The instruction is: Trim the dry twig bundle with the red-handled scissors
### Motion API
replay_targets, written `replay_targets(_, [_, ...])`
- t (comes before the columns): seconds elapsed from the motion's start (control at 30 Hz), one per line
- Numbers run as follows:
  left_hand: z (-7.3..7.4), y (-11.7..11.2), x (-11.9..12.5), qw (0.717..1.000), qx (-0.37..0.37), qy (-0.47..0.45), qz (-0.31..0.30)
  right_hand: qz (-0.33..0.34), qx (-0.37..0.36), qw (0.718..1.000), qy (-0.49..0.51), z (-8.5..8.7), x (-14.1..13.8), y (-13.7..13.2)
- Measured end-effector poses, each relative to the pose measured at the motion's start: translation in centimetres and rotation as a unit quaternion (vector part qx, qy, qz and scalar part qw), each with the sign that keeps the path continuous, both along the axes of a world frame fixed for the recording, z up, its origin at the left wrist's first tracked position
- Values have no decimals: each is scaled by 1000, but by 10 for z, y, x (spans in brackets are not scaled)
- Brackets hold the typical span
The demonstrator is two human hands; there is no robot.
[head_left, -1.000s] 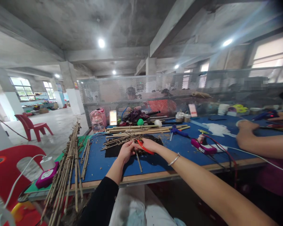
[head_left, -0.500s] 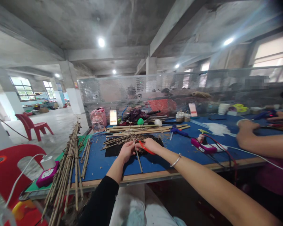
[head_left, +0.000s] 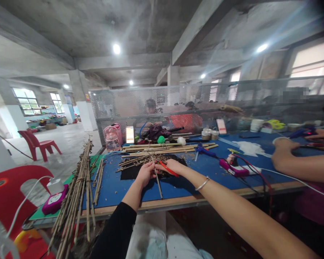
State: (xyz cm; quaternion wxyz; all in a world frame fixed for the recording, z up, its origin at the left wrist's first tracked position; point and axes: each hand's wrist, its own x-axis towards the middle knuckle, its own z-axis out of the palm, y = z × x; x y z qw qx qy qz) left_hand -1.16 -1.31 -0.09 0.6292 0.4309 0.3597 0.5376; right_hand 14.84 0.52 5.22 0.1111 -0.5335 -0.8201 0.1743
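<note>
My left hand [head_left: 145, 173] is closed around a thin brown stick [head_left: 158, 184] that slants toward me over the blue table [head_left: 113, 187]. Just to its right, my right hand [head_left: 172, 166] grips red-handled cutters [head_left: 166, 168] whose tip meets the stick near my left fingers. Both hands hover over a black mat [head_left: 129, 172] strewn with twigs and bark scraps [head_left: 140, 160]. A bangle circles my right wrist.
A long bundle of sticks [head_left: 78, 194] lies along the table's left end beside a pink power strip [head_left: 54, 202]. Bamboo poles [head_left: 162, 148], a blue glue gun [head_left: 205, 150] and a pink tool [head_left: 232, 168] sit further back. Another person's arms [head_left: 299, 162] rest at right. Red chairs stand left.
My hands have stayed nearly in place; the stick and cutters shifted slightly between my fingers.
</note>
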Motion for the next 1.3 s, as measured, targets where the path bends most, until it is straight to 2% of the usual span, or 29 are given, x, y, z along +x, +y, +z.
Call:
replay_targets(0.23, [2,-2,0,1000,8,15,-8,30,-14,999,-3,4,0,-3])
replay_targets(0.4, [1,-4,1,999,25,29,-25,95,-15,995,-7,11,0,-8])
replay_targets(0.47, [1,-4,1,998,32,35,-33,102,-13,995,-10,13,-1,-11])
replay_targets(0.6, [0,-4,2,998,37,39,-29,59,12,998,-17,9,-8,-18])
replay_targets(0.83, [0,-4,3,998,44,45,-23,-37,25,999,15,-13,-12,-16])
replay_targets(1.3, [-3,-1,2,998,4,56,-25,-77,-16,997,8,-14,-7,-11])
